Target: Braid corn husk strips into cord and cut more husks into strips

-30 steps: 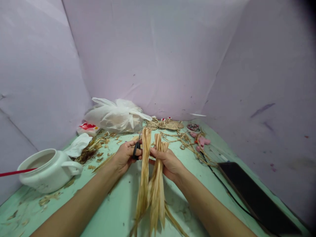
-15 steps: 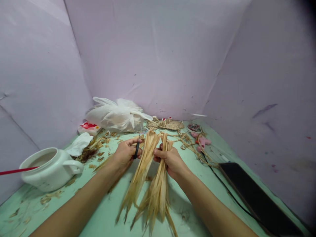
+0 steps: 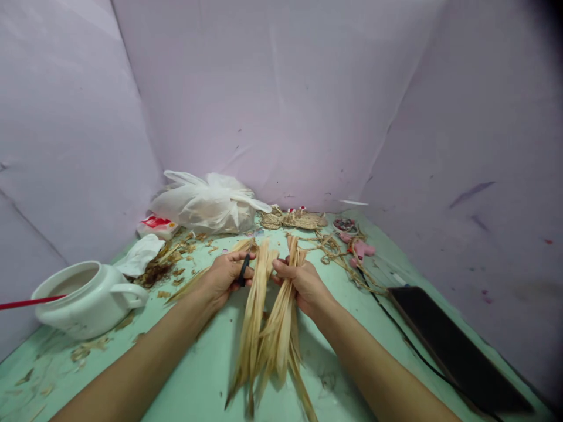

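Dark-handled scissors (image 3: 244, 268) are in my left hand (image 3: 226, 274), its fingers closed about the handles; the blades are hard to make out. My right hand (image 3: 303, 283) pinches a bundle of dry, straw-coloured husk strips (image 3: 285, 313) near its top. Another section of husk (image 3: 257, 299) hangs between my hands, its frayed ends spreading down over the green table. Whether my left fingers also touch this section cannot be made out. More pale husk (image 3: 189, 288) lies behind my left hand and forearm.
On the left are a white mug-like pot (image 3: 88, 302) with a red stick (image 3: 33, 302), white tissue (image 3: 141, 255) and husk scraps. A plastic bag (image 3: 211, 202) and woven pieces (image 3: 303, 219) sit behind. Twine, a pink glue gun (image 3: 361, 250) and a dark tray-like object (image 3: 453, 346) lie right.
The left section of husk has swung rightward, closer to the bundle in my right hand, and hangs more upright. Both hands have barely moved.
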Demonstrator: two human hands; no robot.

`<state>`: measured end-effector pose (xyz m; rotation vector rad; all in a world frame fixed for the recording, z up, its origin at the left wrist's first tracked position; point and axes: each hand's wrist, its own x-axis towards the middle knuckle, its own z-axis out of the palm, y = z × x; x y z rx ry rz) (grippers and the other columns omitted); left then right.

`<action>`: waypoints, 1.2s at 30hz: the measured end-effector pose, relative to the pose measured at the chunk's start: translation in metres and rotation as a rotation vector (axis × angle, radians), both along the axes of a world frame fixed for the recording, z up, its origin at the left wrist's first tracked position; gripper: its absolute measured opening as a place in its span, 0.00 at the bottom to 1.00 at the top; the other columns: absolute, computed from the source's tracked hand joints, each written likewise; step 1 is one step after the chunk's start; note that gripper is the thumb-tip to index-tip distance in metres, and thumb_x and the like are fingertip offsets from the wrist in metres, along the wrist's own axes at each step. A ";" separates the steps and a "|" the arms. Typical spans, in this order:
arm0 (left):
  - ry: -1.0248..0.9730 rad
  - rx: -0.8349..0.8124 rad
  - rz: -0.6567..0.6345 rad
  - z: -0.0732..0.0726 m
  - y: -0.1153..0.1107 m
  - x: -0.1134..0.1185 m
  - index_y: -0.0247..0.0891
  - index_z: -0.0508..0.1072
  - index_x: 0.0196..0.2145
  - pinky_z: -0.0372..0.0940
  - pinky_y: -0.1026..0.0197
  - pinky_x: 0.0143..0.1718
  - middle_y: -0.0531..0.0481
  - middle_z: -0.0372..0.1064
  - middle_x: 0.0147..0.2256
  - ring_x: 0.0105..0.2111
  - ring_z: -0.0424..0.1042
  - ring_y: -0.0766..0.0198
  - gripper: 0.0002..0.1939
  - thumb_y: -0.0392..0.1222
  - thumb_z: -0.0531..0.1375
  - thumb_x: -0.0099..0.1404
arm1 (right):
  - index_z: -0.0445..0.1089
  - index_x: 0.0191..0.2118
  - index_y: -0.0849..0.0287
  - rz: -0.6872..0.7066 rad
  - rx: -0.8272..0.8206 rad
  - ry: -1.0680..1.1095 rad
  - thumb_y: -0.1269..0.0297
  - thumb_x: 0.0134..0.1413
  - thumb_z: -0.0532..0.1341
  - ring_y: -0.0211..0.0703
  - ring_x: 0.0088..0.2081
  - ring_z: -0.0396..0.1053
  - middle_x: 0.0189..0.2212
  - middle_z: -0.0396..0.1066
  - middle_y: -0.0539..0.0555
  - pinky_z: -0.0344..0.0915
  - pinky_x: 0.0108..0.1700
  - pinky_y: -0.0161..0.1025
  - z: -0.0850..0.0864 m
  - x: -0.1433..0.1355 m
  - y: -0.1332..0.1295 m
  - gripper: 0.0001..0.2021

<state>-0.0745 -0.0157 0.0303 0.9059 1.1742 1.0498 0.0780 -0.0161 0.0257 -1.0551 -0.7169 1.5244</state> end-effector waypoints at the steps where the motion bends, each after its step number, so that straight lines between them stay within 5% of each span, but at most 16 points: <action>1: -0.012 0.002 -0.012 0.001 -0.001 0.001 0.34 0.65 0.35 0.44 0.73 0.12 0.55 0.62 0.18 0.14 0.61 0.73 0.21 0.29 0.59 0.39 | 0.63 0.24 0.63 -0.009 -0.020 0.012 0.72 0.33 0.65 0.33 0.21 0.64 0.19 0.64 0.47 0.65 0.25 0.33 -0.001 0.000 0.001 0.10; 5: -0.160 0.042 0.003 0.009 -0.001 0.000 0.32 0.65 0.30 0.51 0.73 0.14 0.57 0.60 0.18 0.14 0.58 0.76 0.17 0.26 0.58 0.37 | 0.58 0.20 0.61 -0.086 -0.158 0.052 0.74 0.41 0.59 0.33 0.15 0.60 0.12 0.59 0.46 0.62 0.20 0.33 -0.010 0.003 0.009 0.08; 9: -0.161 0.031 0.033 0.017 0.005 -0.012 0.33 0.65 0.28 0.42 0.74 0.09 0.56 0.60 0.18 0.13 0.59 0.74 0.15 0.27 0.57 0.37 | 0.56 0.19 0.60 -0.039 -0.208 0.023 0.78 0.39 0.57 0.35 0.15 0.61 0.11 0.59 0.48 0.62 0.19 0.33 -0.014 0.007 0.013 0.10; 14: -0.163 0.059 -0.076 0.029 0.004 -0.025 0.33 0.65 0.26 0.42 0.75 0.09 0.56 0.60 0.18 0.14 0.59 0.75 0.12 0.28 0.58 0.38 | 0.58 0.20 0.61 -0.011 -0.102 -0.029 0.78 0.36 0.61 0.30 0.15 0.58 0.13 0.59 0.46 0.56 0.15 0.27 0.008 0.006 0.002 0.10; 17: -0.161 0.078 -0.144 0.034 -0.003 -0.018 0.33 0.66 0.27 0.43 0.74 0.10 0.56 0.60 0.18 0.14 0.59 0.76 0.12 0.28 0.58 0.39 | 0.60 0.22 0.62 0.053 0.005 -0.001 0.74 0.33 0.65 0.32 0.21 0.64 0.17 0.64 0.48 0.62 0.22 0.29 0.023 0.004 -0.008 0.10; 21: -0.089 0.070 -0.087 0.023 -0.015 0.007 0.34 0.67 0.34 0.43 0.73 0.11 0.56 0.61 0.19 0.14 0.59 0.75 0.19 0.30 0.58 0.39 | 0.66 0.27 0.63 0.204 0.058 0.113 0.67 0.31 0.67 0.37 0.22 0.67 0.21 0.68 0.51 0.66 0.29 0.37 0.028 -0.002 -0.019 0.13; 26: 0.108 0.115 0.038 0.010 -0.026 0.032 0.32 0.68 0.38 0.45 0.71 0.12 0.59 0.59 0.14 0.11 0.53 0.75 0.22 0.31 0.56 0.41 | 0.68 0.28 0.65 0.192 0.035 0.109 0.64 0.27 0.69 0.40 0.20 0.66 0.19 0.69 0.52 0.65 0.26 0.40 0.016 -0.009 -0.020 0.16; 36: 0.540 0.215 0.103 -0.004 -0.015 0.022 0.35 0.69 0.33 0.54 0.68 0.16 0.55 0.64 0.17 0.15 0.62 0.70 0.15 0.33 0.57 0.44 | 0.68 0.33 0.64 0.270 -0.026 0.009 0.66 0.29 0.67 0.40 0.22 0.67 0.21 0.70 0.52 0.65 0.25 0.38 0.019 -0.012 -0.026 0.18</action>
